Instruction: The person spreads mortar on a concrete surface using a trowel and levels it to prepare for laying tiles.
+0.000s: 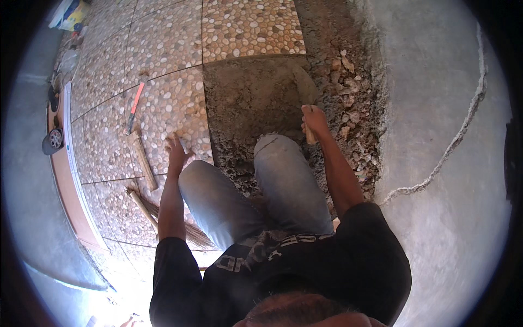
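Note:
My right hand (315,121) grips the wooden handle of a trowel (304,82), whose blade rests on wet grey mortar (239,92) bordered by pebble-patterned tiles. My left hand (177,147) is on or just above a tile (163,103) left of the mortar, fingers apart. Left of it lie a wooden-handled tool (144,161) and a red-handled tool (136,101). A stick broom (144,210) lies behind my left forearm. My jeans-clad knees are bent at the mortar's near edge.
Broken rubble (346,76) fills a strip to the right, beside a grey concrete surface (436,82) with a rough groove. Along the left edge lie a long board (79,191), a power tool with a disc (54,140) and a yellow-and-blue bag (71,16), beside a grey wall (32,180).

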### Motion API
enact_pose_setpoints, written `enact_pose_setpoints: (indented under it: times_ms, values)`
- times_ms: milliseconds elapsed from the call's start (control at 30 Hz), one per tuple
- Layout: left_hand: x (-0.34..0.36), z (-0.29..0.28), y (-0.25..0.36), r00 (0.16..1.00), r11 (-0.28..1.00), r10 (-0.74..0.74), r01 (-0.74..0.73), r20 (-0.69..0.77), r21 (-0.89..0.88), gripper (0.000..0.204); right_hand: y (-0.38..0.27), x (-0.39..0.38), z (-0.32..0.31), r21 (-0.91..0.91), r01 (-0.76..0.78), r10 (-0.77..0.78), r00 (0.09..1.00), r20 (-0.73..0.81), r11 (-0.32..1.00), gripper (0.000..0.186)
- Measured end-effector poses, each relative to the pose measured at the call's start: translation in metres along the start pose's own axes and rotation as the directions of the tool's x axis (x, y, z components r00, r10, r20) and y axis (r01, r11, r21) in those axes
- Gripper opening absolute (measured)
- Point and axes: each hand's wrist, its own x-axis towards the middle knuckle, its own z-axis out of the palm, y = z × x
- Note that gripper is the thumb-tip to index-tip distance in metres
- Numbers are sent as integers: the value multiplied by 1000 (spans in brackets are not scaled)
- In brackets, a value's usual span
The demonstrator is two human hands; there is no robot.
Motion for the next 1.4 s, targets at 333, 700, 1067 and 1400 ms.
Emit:
enact_pose_setpoints:
  times_ms: [333, 700, 1067, 1400]
  values:
    - [12, 20, -29, 992, 996, 94, -95, -89, 0, 130, 25, 10, -16, 517, -151, 39, 974, 221, 843, 39]
    - [7, 8, -12, 1000, 1000, 10, -10, -23, 5, 129, 48, 44, 3, 689, -226, -58, 930, 363, 689, 40]
    - [7, 10, -13, 999, 1000, 20, -19, -41, 18, 130, 64, 18, -74, -247, 122, -136, 990, -38, 961, 49]
    - [17, 29, -23, 987, 994, 97, -90, -125, 64, 128, 46, 165, -72, -775, 219, -382, 924, -32, 593, 53]
